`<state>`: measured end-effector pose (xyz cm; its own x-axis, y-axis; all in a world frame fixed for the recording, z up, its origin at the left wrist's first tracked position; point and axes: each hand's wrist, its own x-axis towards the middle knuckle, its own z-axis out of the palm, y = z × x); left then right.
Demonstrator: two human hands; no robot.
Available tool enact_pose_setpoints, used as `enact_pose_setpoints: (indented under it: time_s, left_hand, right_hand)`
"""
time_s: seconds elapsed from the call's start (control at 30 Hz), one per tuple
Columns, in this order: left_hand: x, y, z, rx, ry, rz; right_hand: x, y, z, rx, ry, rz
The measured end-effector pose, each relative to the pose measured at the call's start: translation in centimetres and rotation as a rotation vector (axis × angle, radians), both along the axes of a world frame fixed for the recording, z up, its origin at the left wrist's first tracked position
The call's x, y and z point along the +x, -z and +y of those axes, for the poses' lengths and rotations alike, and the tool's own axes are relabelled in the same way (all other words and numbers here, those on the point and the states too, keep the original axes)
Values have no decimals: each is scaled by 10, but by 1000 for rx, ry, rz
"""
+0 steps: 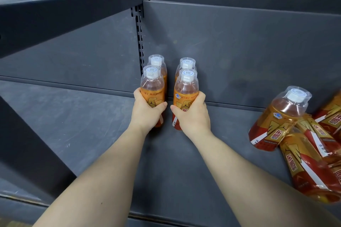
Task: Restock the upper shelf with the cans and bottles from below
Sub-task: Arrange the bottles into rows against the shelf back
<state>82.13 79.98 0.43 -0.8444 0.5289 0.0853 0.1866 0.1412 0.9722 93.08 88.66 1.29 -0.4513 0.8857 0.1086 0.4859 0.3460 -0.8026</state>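
Two rows of orange drink bottles with white caps stand upright on a dark grey shelf (92,120), close to its back wall. My left hand (145,110) grips the front bottle of the left row (152,86). A second bottle (158,64) stands right behind it. My right hand (191,114) grips the front bottle of the right row (186,88), with another bottle (186,65) behind that one. Both held bottles rest upright on the shelf, a small gap between them.
At the right, one bottle (276,116) stands tilted among several more bottles (313,167) lying on their sides. A slotted upright rail (140,38) runs up the back wall. Another shelf board (55,5) juts out at upper left.
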Motion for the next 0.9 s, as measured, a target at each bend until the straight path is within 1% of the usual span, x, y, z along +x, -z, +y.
enact_pose_setpoints:
  time_s: [0.4,0.57,0.67,0.9]
  left_hand:
    - [-3,3,2,20,9,-20]
    - [-2,4,-2,17,5,-4]
    - [1,4,-7,7,-13,-35]
    - [12,8,-15,-83,-45,-40]
  right_hand:
    - [-1,7,0,-6,1,26]
    - [0,5,1,-51,-24,52]
    - [2,4,2,-94,-39,58]
    - [20,6,-7,-158,-57,-41]
